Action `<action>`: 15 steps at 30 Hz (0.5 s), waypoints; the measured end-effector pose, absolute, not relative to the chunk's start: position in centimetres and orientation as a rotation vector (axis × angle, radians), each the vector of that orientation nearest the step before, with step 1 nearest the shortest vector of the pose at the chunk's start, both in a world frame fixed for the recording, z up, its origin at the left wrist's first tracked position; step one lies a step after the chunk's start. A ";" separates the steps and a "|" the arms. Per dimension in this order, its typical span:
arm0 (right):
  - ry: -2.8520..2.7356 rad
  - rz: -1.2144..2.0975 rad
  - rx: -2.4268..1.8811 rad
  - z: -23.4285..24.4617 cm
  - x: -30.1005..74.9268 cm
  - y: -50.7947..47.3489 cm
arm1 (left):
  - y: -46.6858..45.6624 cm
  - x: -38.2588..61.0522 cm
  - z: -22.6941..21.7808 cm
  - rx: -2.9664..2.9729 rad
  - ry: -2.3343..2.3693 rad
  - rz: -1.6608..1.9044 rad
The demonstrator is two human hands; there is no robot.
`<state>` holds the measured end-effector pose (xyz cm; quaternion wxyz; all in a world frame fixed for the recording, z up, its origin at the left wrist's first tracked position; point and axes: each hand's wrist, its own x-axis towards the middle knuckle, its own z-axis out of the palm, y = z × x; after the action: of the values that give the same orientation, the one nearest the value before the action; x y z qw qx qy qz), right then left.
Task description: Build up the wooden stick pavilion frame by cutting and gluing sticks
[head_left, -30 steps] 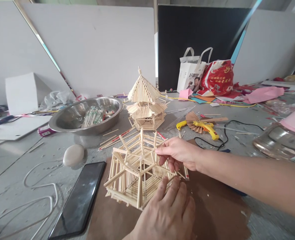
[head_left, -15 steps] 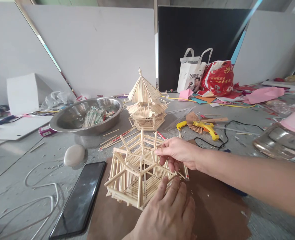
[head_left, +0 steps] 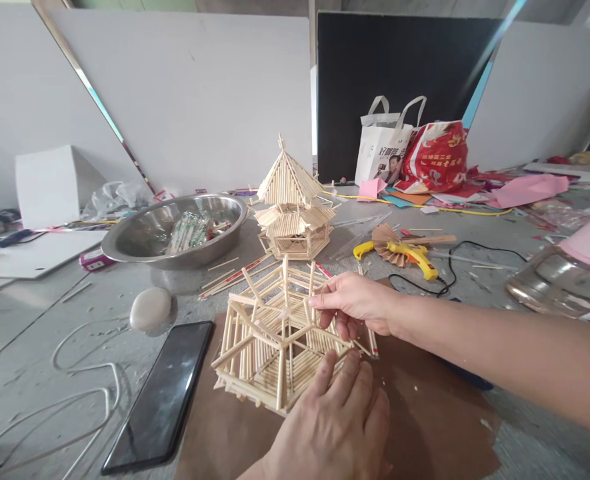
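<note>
A six-sided stick model (head_left: 255, 357), built of thin pale wooden sticks with an open frame on top, sits on a brown sheet (head_left: 425, 427). My right hand (head_left: 357, 303) reaches in from the right, thumb and forefinger pinching one of its upright sticks at the far right side. Over the near right edge curls my left hand (head_left: 329, 417), with its fingertips against the frame. Its palm and the part of the model beneath it are hidden. Behind stands a finished-looking stick pagoda (head_left: 289, 193) with a pointed roof.
A steel basin (head_left: 125, 250) holding wrapped packets stands at back left. Nearer are a phone (head_left: 159, 400), a white cable (head_left: 109, 393) and a pale rounded object (head_left: 151, 309). A yellow glue gun (head_left: 419, 260) lies at right, beyond my arm. Bags (head_left: 435, 160) stand at the back.
Both hands keep almost the same place on the model. The whole view has shifted very slightly; nothing has been picked up or let go.
</note>
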<state>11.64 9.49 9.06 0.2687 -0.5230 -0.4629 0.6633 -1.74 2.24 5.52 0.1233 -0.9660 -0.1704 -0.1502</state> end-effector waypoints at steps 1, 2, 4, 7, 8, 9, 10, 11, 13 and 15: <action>-1.251 1.787 -1.417 9.1 11.6 9.5 | 2.3 -1.7 5.5 -2.814 -0.495 -0.443; -1.253 1.786 -1.425 9.1 11.6 9.5 | 2.3 -1.7 5.6 -2.814 -0.490 -0.444; -1.252 1.784 -1.442 9.1 11.5 9.6 | 2.4 -1.7 5.6 -2.817 -0.487 -0.449; -1.246 1.783 -1.468 9.2 11.5 9.6 | 2.4 -1.7 5.8 -2.821 -0.492 -0.485; -1.241 1.784 -1.468 9.3 11.5 9.5 | 2.4 -1.7 5.9 -2.817 -0.487 -0.520; -1.236 1.783 -1.460 9.4 11.7 9.4 | 2.3 -1.7 6.1 -2.815 -0.482 -0.562; -1.231 1.773 -1.442 9.5 11.9 9.3 | 2.3 -1.6 6.2 -2.813 -0.471 -0.617; -1.222 1.755 -1.409 9.5 12.2 9.1 | 2.2 -1.6 6.4 -2.810 -0.458 -0.684; -1.208 1.701 -1.288 9.6 13.1 8.4 | 1.9 -1.4 6.4 -2.842 -0.403 -0.829; -1.206 1.652 -1.134 9.5 14.3 7.2 | 1.5 -1.0 5.8 -2.936 -0.316 -1.045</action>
<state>14.26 7.23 9.52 0.3910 -0.4462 -0.4745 0.6503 -1.03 1.49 5.83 0.0044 -0.9373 -0.1009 -0.3337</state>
